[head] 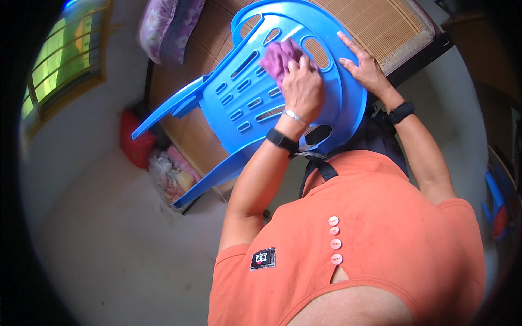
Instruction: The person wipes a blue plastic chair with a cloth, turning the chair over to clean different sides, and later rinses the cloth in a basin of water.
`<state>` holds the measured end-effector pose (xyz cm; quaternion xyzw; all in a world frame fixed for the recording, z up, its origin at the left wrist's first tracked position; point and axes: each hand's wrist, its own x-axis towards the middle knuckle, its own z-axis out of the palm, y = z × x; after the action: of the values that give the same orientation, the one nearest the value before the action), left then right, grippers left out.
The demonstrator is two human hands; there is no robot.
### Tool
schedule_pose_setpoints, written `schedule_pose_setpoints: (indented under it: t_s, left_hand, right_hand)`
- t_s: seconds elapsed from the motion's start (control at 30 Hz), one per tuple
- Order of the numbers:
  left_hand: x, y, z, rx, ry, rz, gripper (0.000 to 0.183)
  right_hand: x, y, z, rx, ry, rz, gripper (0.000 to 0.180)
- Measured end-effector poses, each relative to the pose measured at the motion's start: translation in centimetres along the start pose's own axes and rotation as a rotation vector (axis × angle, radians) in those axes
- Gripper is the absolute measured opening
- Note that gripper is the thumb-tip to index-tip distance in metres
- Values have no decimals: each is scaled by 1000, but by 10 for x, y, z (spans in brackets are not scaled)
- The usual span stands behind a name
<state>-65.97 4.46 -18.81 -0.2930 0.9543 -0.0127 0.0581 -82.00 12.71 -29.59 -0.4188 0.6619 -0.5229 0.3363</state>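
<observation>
A blue plastic chair [232, 104] with a slotted panel lies tilted in front of me, its rounded, holed end to the right. Two long blue limbs stick out of it towards the left. My left hand [304, 87] is closed on a crumpled purple cloth [281, 61] and presses it to the slotted panel. Spread over the chair's right rim, my right hand [367, 71] rests with thumb and a finger apart on the plastic. Part of the panel is hidden under the cloth and my left forearm. What bears the chair's weight I cannot tell.
Behind the chair is a bed with a bamboo mat [379, 24] and a floral purple bundle [167, 28]. A red bag [136, 140] and a knotted plastic bag [171, 175] stand by the bed's left side. A barred window [65, 61] is at upper left.
</observation>
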Motion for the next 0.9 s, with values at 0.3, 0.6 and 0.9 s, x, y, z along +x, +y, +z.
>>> schedule_pose_setpoints:
  t_s: [0.3,0.6,0.9]
  left_hand:
    - [34,-35,-29,-817,23,-588,24]
    - [54,-8,31,20,267,-62,19]
    - [45,-25,18,145,153,-155,20]
  right_hand:
    - [-1,2,1,-54,27,-66,62]
    - [-2,3,1,-4,-18,21,64]
    - [-2,5,2,60,-14,-32,63]
